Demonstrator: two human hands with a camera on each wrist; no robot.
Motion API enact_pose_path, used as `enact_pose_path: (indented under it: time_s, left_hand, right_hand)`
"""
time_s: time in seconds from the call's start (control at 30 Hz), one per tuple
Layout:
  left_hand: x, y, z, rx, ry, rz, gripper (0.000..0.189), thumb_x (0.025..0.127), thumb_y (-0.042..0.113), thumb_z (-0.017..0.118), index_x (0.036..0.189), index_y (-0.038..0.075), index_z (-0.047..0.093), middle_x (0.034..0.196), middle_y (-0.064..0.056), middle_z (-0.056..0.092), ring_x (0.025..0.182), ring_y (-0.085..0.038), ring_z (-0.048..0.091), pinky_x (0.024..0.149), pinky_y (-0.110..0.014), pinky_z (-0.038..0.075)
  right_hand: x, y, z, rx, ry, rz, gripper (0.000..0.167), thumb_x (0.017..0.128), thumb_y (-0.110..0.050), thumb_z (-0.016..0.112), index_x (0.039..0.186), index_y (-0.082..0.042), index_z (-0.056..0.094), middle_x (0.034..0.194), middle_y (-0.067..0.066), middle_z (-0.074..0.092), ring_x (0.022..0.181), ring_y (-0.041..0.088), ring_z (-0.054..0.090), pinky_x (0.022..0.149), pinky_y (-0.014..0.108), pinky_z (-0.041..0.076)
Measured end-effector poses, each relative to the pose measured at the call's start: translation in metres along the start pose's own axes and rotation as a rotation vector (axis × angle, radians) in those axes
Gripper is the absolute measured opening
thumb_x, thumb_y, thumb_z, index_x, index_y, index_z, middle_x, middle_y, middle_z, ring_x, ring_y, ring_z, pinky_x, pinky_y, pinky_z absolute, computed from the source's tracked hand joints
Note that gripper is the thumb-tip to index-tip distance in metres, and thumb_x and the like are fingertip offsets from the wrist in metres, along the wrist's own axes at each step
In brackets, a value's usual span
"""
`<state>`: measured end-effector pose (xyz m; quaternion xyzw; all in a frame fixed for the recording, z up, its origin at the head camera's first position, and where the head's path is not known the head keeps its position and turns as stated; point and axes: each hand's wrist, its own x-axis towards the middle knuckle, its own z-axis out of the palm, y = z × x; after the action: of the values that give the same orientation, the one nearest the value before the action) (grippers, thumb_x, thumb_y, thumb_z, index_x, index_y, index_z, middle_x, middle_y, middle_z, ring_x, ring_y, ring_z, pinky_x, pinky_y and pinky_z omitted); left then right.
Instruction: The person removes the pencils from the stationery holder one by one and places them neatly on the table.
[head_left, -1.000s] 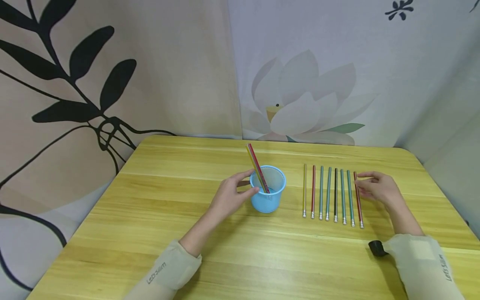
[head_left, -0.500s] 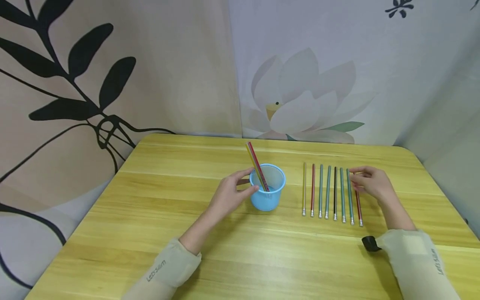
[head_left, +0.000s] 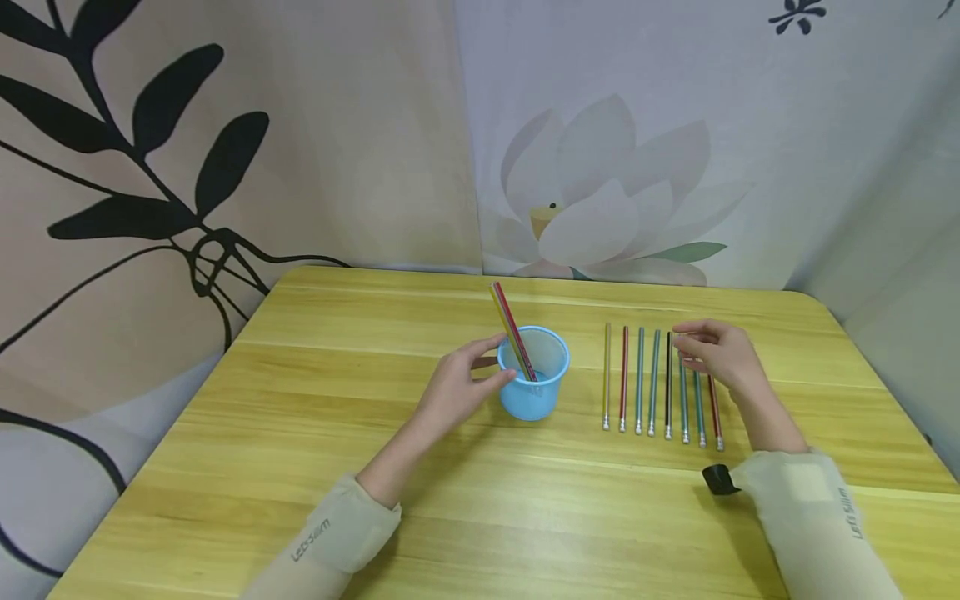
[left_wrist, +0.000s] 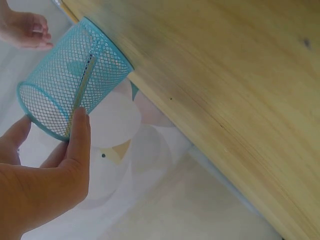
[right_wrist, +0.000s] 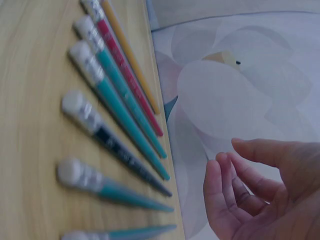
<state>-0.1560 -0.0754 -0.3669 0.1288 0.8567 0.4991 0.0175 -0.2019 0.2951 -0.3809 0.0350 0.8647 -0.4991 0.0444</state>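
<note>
My left hand (head_left: 461,383) holds a light blue mesh pencil cup (head_left: 531,405) by its rim, thumb and fingers around its left side. A red pencil (head_left: 510,317) and a yellow one lean to the left inside the cup. Over the right part of a row of pencils hovers my right hand (head_left: 722,354), its fingertips right by the top of the black pencil (head_left: 668,396). In the right wrist view its loosely bent fingers (right_wrist: 214,187) have nothing between them. The hand covers the upper ends of the teal and dark red pencils (head_left: 716,417) at the right.
Left of the black pencil lie two teal pencils (head_left: 639,392), a red pencil (head_left: 624,387) and a yellow pencil (head_left: 607,383), erasers toward me. All rest on a wooden table (head_left: 420,317). A black strap end (head_left: 720,480) sticks out by the right cuff. Printed curtains hang behind the table.
My right hand has moved left along the row, from the dark red pencil at the right end to the black one. My left hand and the cup have kept their place.
</note>
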Motion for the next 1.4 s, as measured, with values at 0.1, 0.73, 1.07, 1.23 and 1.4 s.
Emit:
enact_pose_path:
  time_s: [0.1,0.73,1.07,1.23,1.4]
  left_hand:
    - [0.0,0.0,0.0,0.0,-0.002,-0.001,0.055,0.092,0.02,0.072,0.143,0.01,0.053,0.145,-0.014,0.056,0.122,-0.036,0.064,0.095,-0.044,0.059]
    - [0.001,0.001,-0.002,-0.004,-0.002,-0.009,0.055,0.093,0.021,0.072,0.144,0.011,0.053,0.146,-0.014,0.055,0.123,-0.035,0.063,0.095,-0.045,0.059]
    - [0.004,-0.002,-0.001,-0.003,-0.015,-0.004,0.056,0.093,0.02,0.072,0.144,0.01,0.052,0.147,-0.013,0.054,0.124,-0.036,0.063,0.094,-0.044,0.059]
    - [0.003,-0.002,-0.001,-0.003,-0.016,0.0,0.056,0.093,0.02,0.071,0.144,0.009,0.052,0.147,-0.014,0.054,0.123,-0.037,0.063,0.094,-0.044,0.059]
    - [0.004,-0.001,-0.002,0.002,-0.014,-0.003,0.055,0.093,0.02,0.071,0.144,0.009,0.053,0.146,-0.015,0.055,0.122,-0.036,0.064,0.094,-0.044,0.06]
  right_hand:
    - [0.001,-0.006,0.006,0.002,0.002,-0.004,0.049,0.102,-0.026,0.057,0.137,0.007,0.051,0.092,-0.016,0.061,0.081,-0.003,0.064,0.077,0.019,0.061]
    - [0.003,-0.05,0.054,0.039,-0.037,-0.085,0.04,0.101,-0.022,0.058,0.131,0.004,0.058,0.117,0.015,0.061,0.091,0.01,0.067,0.085,0.027,0.062]
    - [0.007,-0.074,0.081,0.076,-0.06,-0.145,0.038,0.1,-0.023,0.06,0.128,0.003,0.061,0.123,0.02,0.063,0.098,0.017,0.067,0.087,0.029,0.062]
    - [0.009,-0.082,0.095,0.096,-0.076,-0.165,0.034,0.1,-0.023,0.061,0.125,-0.001,0.064,0.124,0.019,0.064,0.104,0.023,0.066,0.09,0.032,0.061]
    - [0.012,-0.087,0.107,0.104,-0.087,-0.178,0.031,0.099,-0.02,0.061,0.123,-0.001,0.064,0.123,0.019,0.065,0.108,0.029,0.066,0.095,0.043,0.059]
